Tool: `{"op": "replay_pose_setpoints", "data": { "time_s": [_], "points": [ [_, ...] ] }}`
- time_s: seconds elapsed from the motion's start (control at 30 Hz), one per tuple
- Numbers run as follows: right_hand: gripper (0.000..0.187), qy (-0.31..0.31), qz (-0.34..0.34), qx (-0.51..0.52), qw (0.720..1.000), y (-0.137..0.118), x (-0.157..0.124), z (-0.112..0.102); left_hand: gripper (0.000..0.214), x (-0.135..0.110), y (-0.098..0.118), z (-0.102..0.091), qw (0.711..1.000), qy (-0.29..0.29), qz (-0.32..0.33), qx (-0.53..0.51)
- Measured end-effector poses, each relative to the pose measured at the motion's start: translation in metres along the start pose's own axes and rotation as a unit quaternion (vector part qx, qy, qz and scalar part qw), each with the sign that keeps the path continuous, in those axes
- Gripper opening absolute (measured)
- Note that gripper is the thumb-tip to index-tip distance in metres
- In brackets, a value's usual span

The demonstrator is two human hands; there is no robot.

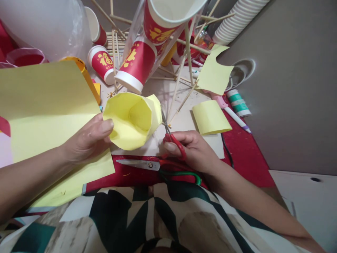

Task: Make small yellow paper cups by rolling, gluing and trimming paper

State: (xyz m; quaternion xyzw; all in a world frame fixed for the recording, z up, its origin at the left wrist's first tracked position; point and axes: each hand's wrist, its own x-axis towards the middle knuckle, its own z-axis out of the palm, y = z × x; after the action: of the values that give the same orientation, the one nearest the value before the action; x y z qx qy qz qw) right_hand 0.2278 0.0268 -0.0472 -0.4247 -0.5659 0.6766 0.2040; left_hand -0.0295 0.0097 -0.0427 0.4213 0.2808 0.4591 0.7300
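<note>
My left hand (91, 137) grips the rim of a yellow paper cup shape (129, 121), its open mouth tilted towards me. The thumb lies at the rim and the other fingers are mostly hidden behind the paper. In my right hand (193, 149) is a small pair of scissors with red handles (175, 146). Their narrow blades point up beside the right edge of the yellow paper cup; whether they touch it I cannot tell. Below lies a larger pair of scissors (147, 164) with a green and red handle, partly under my right hand.
Yellow paper sheets (50, 102) cover the left side. Ahead, red paper cups (137, 63) stand among a frame of wooden sticks (181, 66). Rolled yellow paper (212, 117), a cut yellow piece (216, 73), a thread spool (238, 102) and a marker (237, 119) lie to the right, near the grey wall.
</note>
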Motion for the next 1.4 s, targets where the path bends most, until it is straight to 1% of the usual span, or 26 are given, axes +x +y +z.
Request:
{"op": "replay_pose_setpoints", "data": {
  "time_s": [0.07, 0.17, 0.33, 0.43, 0.5, 0.6, 0.73, 0.87, 1.03, 1.1, 1.2, 1.3, 1.4],
  "points": [
    [0.062, 0.001, -0.003, -0.016, 1.000, 0.000, 0.000, -0.001, 0.062, -0.001, 0.000, 0.000, 1.000, 0.002, -0.001, 0.002],
    [0.060, -0.005, -0.005, -0.030, 1.000, 0.001, 0.000, -0.002, 0.060, -0.002, 0.001, 0.001, 1.000, 0.022, -0.004, 0.000],
    [0.060, -0.031, 0.000, -0.029, 0.999, 0.003, 0.001, -0.004, 0.062, -0.003, 0.002, 0.005, 0.999, 0.044, -0.017, -0.006],
    [0.059, -0.045, 0.005, -0.019, 0.999, 0.004, 0.000, -0.005, 0.061, -0.002, 0.005, 0.008, 0.995, 0.088, -0.024, -0.040],
    [0.060, -0.046, 0.007, -0.017, 0.999, 0.003, 0.000, -0.005, 0.061, -0.001, 0.009, 0.011, 0.992, 0.107, -0.016, -0.063],
    [0.063, -0.044, 0.013, -0.018, 0.999, 0.001, -0.001, -0.006, 0.064, 0.002, 0.014, 0.012, 0.992, 0.094, -0.006, -0.084],
    [0.063, -0.049, 0.024, -0.013, 0.998, -0.001, -0.003, -0.008, 0.063, 0.005, 0.019, 0.011, 0.993, 0.097, 0.012, -0.059],
    [0.062, -0.026, 0.013, -0.003, 1.000, -0.001, -0.005, -0.009, 0.060, 0.006, 0.019, 0.008, 0.992, 0.117, 0.021, -0.046],
    [0.062, -0.007, 0.015, -0.017, 1.000, -0.002, -0.006, -0.008, 0.068, 0.006, 0.015, 0.003, 0.991, 0.123, 0.011, -0.047],
    [0.062, 0.001, 0.013, -0.024, 1.000, -0.003, -0.006, -0.007, 0.069, 0.006, 0.015, 0.002, 0.990, 0.136, 0.012, -0.041],
    [0.061, 0.019, 0.014, -0.027, 0.999, -0.004, -0.007, -0.007, 0.063, 0.007, 0.014, 0.001, 0.987, 0.155, 0.018, -0.034],
    [0.060, 0.031, 0.014, -0.034, 0.999, -0.004, -0.008, -0.007, 0.054, 0.007, 0.013, 0.001, 0.989, 0.147, 0.018, -0.025],
    [0.059, 0.028, 0.011, -0.042, 0.999, -0.003, -0.007, -0.007, 0.049, 0.005, 0.010, 0.002, 0.990, 0.139, 0.001, -0.009]
  ]
}}
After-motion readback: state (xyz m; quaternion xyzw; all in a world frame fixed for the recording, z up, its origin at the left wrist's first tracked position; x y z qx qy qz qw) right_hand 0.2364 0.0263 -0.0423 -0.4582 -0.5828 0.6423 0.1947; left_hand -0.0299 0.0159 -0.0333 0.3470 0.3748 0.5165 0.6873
